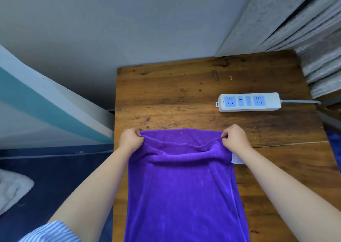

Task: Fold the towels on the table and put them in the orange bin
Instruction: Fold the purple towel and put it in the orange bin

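**Purple towel held at its far corners, fold not yet laid**

The purple towel [181, 186] is spread on the wooden table [184, 97], its long axis running from the person straight away toward the far edge. The near end is cut off by the bottom of the frame, so its full length cannot be judged. The far end is doubled: a hemmed edge is lifted slightly and sags in the middle above a layer lying flat beneath it.

That lifted edge is pinched at both corners. The left corner is gripped by the left hand [131, 139], fingers curled round the cloth; the right corner is gripped likewise by the right hand [235, 136]. Both hands are set at the same distance out, so neither is nearer to the work. A white label [236, 158] shows just below the right wrist.

The coming move is judged to turn on that long axis: the held edge is best carried along it, toward or away from the body, with the corners kept level.

Beyond the towel, well apart, a white power strip [249, 102] lies on the table, its cable led off to the right. The orange bin is not seen anywhere, nor are other towels clearly made out.
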Demonstrator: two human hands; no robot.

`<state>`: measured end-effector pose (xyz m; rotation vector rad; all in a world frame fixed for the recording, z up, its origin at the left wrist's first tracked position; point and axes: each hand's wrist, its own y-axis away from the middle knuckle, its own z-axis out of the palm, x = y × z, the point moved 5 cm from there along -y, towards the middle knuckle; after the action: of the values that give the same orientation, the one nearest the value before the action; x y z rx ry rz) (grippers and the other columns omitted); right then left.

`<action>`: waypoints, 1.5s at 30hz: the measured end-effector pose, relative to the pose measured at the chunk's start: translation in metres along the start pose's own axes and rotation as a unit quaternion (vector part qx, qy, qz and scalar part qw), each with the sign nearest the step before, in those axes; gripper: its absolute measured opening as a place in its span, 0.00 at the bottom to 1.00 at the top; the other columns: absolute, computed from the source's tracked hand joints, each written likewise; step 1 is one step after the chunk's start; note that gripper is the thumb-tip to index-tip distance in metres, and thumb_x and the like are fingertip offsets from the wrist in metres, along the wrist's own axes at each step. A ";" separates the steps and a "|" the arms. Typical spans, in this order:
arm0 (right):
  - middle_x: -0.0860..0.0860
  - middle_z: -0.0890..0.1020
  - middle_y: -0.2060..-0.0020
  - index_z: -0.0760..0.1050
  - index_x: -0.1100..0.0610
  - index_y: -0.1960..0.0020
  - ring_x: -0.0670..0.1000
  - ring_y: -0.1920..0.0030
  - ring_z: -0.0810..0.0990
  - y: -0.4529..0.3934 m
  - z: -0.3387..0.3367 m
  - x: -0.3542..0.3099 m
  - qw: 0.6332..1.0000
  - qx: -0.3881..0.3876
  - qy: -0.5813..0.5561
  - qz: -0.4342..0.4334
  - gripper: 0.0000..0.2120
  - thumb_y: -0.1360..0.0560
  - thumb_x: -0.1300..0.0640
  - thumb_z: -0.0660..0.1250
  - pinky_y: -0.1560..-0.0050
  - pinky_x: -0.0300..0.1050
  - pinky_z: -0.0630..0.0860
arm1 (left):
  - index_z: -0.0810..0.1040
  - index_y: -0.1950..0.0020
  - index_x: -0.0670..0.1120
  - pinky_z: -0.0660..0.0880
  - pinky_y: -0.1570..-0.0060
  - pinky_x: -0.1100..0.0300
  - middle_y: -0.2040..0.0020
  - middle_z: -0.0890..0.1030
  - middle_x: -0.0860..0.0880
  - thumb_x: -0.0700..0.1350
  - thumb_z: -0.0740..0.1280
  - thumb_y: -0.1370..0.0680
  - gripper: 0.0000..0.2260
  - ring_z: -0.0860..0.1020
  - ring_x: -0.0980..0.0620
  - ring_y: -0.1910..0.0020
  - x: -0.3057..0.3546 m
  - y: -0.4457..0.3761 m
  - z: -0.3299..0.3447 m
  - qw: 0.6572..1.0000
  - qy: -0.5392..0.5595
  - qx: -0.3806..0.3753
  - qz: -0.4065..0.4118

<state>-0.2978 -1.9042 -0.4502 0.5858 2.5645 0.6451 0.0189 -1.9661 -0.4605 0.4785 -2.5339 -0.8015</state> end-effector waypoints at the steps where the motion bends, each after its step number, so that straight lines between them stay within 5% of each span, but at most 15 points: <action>1: 0.60 0.77 0.46 0.80 0.63 0.52 0.58 0.45 0.76 -0.001 -0.001 0.000 1.000 -0.010 0.006 -0.002 0.08 0.27 0.65 0.63 0.49 0.41 0.70 | 0.68 0.70 0.47 0.66 0.61 0.58 0.66 0.73 0.48 0.39 0.63 0.26 0.13 0.72 0.47 0.60 -0.001 -0.001 0.000 1.000 0.010 -0.009 -0.005; 16: 0.52 0.75 0.61 0.70 0.55 0.60 0.49 0.60 0.73 0.005 -0.021 0.007 0.997 -0.059 -0.033 -0.034 0.07 0.25 0.64 0.61 0.69 0.35 0.66 | 0.71 0.68 0.45 0.69 0.59 0.59 0.63 0.76 0.46 0.38 0.66 0.25 0.11 0.73 0.47 0.59 -0.004 0.004 -0.018 0.989 0.141 -0.040 0.017; 26: 0.52 0.75 0.63 0.69 0.53 0.69 0.51 0.59 0.73 0.018 -0.033 0.005 0.994 -0.099 0.026 -0.027 0.14 0.29 0.67 0.64 0.70 0.34 0.65 | 0.79 0.62 0.44 0.70 0.68 0.64 0.64 0.76 0.50 0.41 0.71 0.28 0.04 0.74 0.53 0.63 -0.017 0.018 -0.032 0.989 -0.110 -0.076 0.060; 31: 0.52 0.75 0.63 0.69 0.53 0.70 0.50 0.59 0.74 0.028 -0.047 -0.003 0.994 -0.096 0.042 -0.034 0.15 0.30 0.68 0.66 0.70 0.35 0.66 | 0.82 0.55 0.42 0.72 0.62 0.62 0.57 0.79 0.46 0.40 0.70 0.28 0.04 0.74 0.51 0.59 -0.014 0.032 -0.045 0.979 -0.176 -0.044 0.090; 35: 0.56 0.79 0.60 0.72 0.57 0.68 0.51 0.58 0.74 0.039 -0.075 -0.013 0.999 -0.037 -0.008 -0.031 0.11 0.30 0.67 0.67 0.67 0.38 0.68 | 0.83 0.55 0.40 0.75 0.54 0.58 0.55 0.80 0.44 0.38 0.69 0.27 0.05 0.77 0.47 0.53 -0.006 0.047 -0.074 0.993 -0.067 0.052 0.084; 39: 0.62 0.81 0.56 0.77 0.66 0.60 0.59 0.52 0.77 0.065 -0.129 -0.027 0.974 0.184 -0.133 -0.017 0.04 0.30 0.69 0.64 0.59 0.40 0.66 | 0.79 0.66 0.43 0.72 0.62 0.62 0.69 0.77 0.49 0.34 0.68 0.32 0.06 0.76 0.49 0.60 0.025 0.083 -0.122 0.962 0.206 0.152 0.090; 42: 0.64 0.82 0.56 0.78 0.68 0.59 0.61 0.52 0.78 0.097 -0.164 -0.049 0.949 0.277 -0.146 -0.046 0.06 0.32 0.71 0.63 0.58 0.41 0.65 | 0.74 0.71 0.49 0.69 0.68 0.67 0.71 0.74 0.53 0.34 0.67 0.33 0.11 0.72 0.53 0.68 0.064 0.120 -0.151 0.942 0.220 0.183 0.173; 45: 0.65 0.81 0.55 0.77 0.67 0.57 0.61 0.52 0.77 0.131 -0.191 -0.073 0.935 0.313 -0.135 -0.098 0.08 0.34 0.72 0.61 0.57 0.45 0.69 | 0.79 0.57 0.40 0.69 0.64 0.74 0.63 0.79 0.47 0.31 0.64 0.32 0.08 0.76 0.48 0.61 0.092 0.159 -0.169 0.923 0.186 0.215 0.260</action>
<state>-0.2939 -1.8994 -0.2072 0.5505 2.4878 -0.3243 -0.0039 -1.9610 -0.2118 0.0555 -2.2950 0.0466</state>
